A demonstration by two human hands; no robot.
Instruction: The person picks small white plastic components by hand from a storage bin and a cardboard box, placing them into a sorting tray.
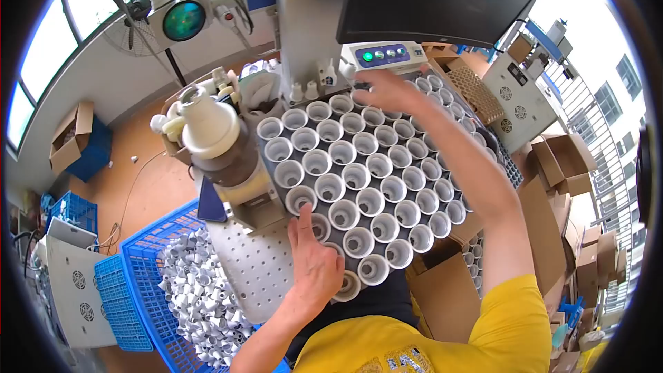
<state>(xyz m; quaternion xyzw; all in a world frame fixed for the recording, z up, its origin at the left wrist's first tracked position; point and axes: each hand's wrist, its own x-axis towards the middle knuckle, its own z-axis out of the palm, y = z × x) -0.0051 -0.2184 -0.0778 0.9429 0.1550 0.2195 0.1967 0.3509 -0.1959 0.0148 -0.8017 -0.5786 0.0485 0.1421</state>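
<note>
Fingers of our left hand rest open on the near edge of a stiff dark tray of light plastic cups; our right hand grips its far edge.

Small factory workshop
A marking machine, a tray of white caps, blue crates of parts left of the hands, cardboard boxes to their right.

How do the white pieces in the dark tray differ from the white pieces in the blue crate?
The pieces in the dark tray stand upright in neat rows, open ends up; those in the blue crate lie heaped at all angles. The left hand and right hand touch the tray; neither touches the crate. Both lots look alike: small white pieces.
</note>
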